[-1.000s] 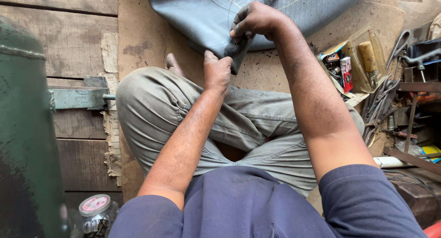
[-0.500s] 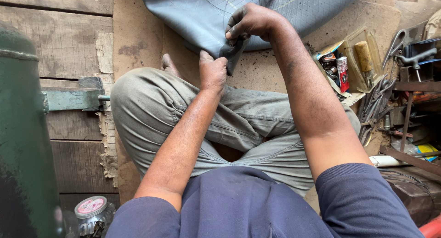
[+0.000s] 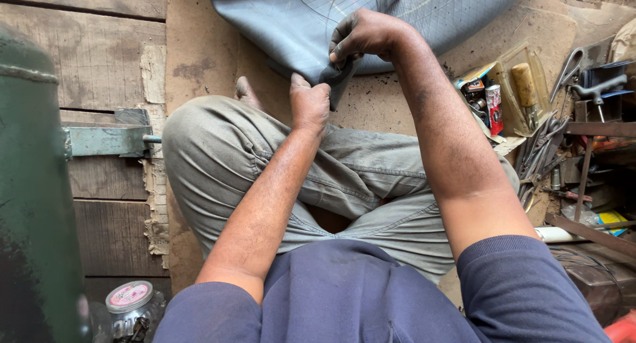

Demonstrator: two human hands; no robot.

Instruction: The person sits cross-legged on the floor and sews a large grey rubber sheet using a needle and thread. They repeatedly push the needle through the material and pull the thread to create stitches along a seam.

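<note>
Here I have both hands pinched shut on the grey rubber tube (image 3: 298, 25): left hand (image 3: 309, 103) below the fold, right hand (image 3: 363, 37) above, nearer the tube.

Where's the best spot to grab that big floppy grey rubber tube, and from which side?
Probably the folded near edge of the grey rubber tube, coming from the sitter's side. The sheet lies limp and flat on the floor, so only a pinched-up fold offers a grip. The left hand and right hand both pinch there already, thumbs on top.
</note>
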